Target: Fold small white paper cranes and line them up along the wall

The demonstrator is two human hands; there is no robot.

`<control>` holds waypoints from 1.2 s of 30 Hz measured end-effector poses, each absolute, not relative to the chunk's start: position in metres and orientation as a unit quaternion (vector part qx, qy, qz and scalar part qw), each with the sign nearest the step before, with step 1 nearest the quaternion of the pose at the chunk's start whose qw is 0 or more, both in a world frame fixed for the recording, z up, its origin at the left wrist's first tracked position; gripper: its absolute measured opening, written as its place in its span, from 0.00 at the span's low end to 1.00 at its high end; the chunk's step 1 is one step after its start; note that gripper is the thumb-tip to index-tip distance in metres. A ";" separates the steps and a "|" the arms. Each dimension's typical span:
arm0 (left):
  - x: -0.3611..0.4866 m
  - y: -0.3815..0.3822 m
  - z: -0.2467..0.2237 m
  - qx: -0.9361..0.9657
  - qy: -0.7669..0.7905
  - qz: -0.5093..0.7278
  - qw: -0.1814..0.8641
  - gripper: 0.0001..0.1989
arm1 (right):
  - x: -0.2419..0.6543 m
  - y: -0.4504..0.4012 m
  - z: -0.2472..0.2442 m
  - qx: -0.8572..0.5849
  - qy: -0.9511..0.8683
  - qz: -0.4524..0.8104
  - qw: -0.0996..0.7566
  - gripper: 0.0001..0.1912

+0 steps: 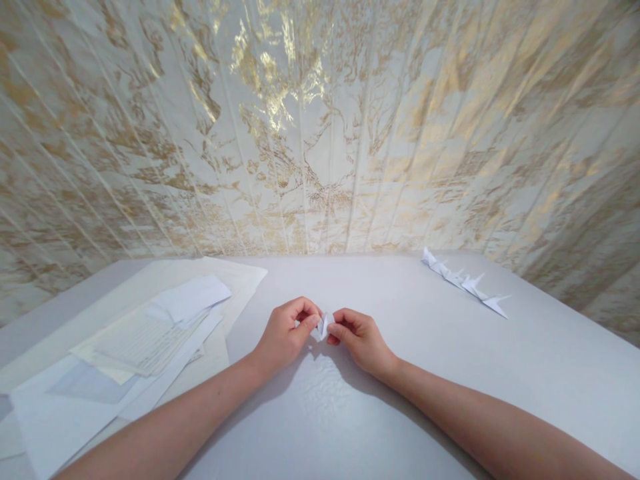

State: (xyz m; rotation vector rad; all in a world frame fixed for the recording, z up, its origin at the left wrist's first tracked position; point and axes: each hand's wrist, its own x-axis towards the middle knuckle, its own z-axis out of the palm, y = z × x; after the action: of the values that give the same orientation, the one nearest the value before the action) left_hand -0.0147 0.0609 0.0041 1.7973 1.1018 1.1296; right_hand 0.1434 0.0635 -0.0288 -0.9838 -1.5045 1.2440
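A small folded white paper piece [323,326] is held between my two hands, just above the middle of the white table [330,427]. My left hand [291,329] pinches its left side between thumb and fingers. On its right side, the thumb and fingers of my right hand [361,339] are closed in the same kind of pinch. Pointed flaps show in the narrow gap between the fingertips; the rest of the paper is hidden behind them.
Several folded paper cranes [467,285] stand in a slanting row at the back right of the table. Loose sheets of paper [60,413], some printed [145,340], overlap at the left. A gold-patterned curtain [310,167] hangs behind the table's far edge.
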 end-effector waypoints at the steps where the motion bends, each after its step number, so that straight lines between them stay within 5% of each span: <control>1: -0.015 0.061 0.004 0.691 0.430 0.443 0.376 0.06 | 0.143 0.064 -0.029 -0.397 -0.605 0.514 0.461 0.08; 25: -0.008 0.062 -0.007 0.609 0.397 0.452 0.517 0.09 | 0.141 0.063 -0.026 -0.432 -0.617 0.467 0.464 0.09; 36: -0.003 0.061 -0.010 0.619 0.455 0.409 0.493 0.11 | 0.140 0.062 -0.026 -0.418 -0.596 0.482 0.487 0.11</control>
State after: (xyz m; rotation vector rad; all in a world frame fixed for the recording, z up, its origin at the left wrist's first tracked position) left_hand -0.0029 0.0612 -0.0100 1.5021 1.1030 0.9928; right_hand 0.1402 0.0618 -0.0260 -1.0160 -1.4499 1.1720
